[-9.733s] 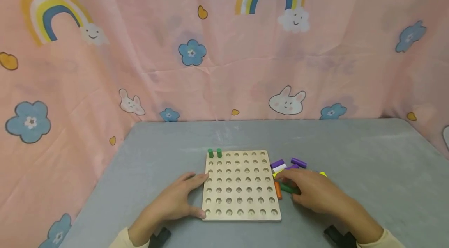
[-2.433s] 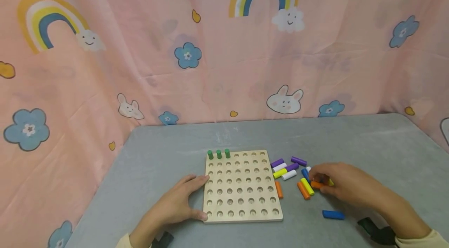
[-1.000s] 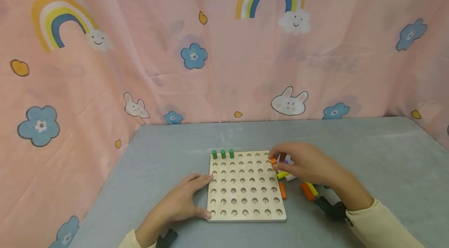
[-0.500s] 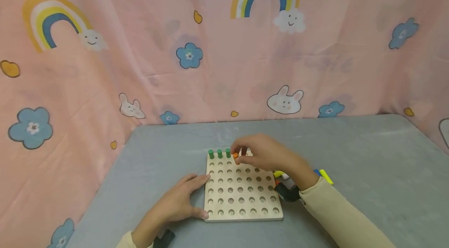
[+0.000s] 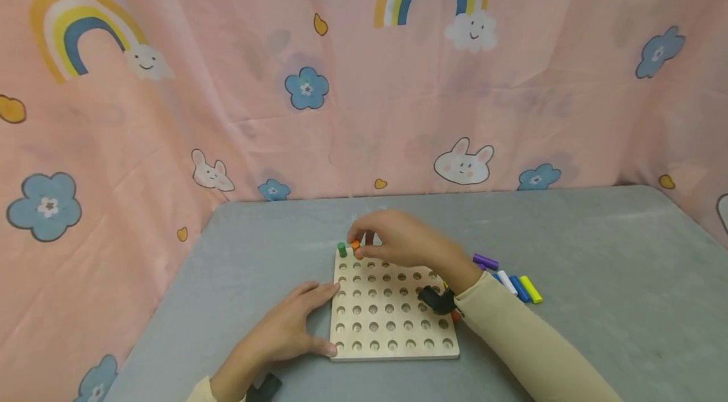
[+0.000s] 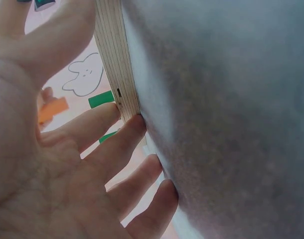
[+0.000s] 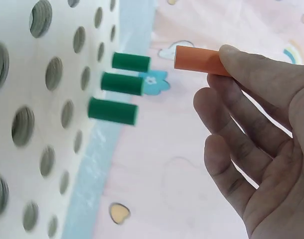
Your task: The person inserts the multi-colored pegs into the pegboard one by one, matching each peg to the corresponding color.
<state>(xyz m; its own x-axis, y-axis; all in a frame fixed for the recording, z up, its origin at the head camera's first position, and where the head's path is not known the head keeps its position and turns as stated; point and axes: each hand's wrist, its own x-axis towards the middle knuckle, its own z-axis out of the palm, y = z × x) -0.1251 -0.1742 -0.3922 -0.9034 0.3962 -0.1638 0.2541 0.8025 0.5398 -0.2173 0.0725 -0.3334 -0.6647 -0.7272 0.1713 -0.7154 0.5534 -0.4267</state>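
A pale wooden pegboard (image 5: 381, 301) with rows of round holes lies on the table. Three green pegs (image 7: 115, 111) stand in its far row, starting at the far left corner; in the head view only one green peg (image 5: 342, 249) shows clearly. My right hand (image 5: 398, 241) pinches an orange peg (image 7: 199, 59) between thumb and index finger, its free end apart from the board and past the green pegs in the right wrist view. Along the board's left side, my left hand (image 5: 287, 326) rests with spread fingers, its fingertips touching the wooden edge (image 6: 114, 50).
Right of the board lie loose pegs, among them a purple peg (image 5: 486, 261), a white peg (image 5: 507, 283), a blue peg (image 5: 519, 288) and a yellow peg (image 5: 531, 289). My right sleeve (image 5: 512, 326) hides others. Behind the grey table (image 5: 625, 263) hangs a pink curtain (image 5: 364, 136).
A third green peg has joined the far row. My right hand has picked an orange peg from the loose ones and carried it left over the board. My left hand stays at the edge.
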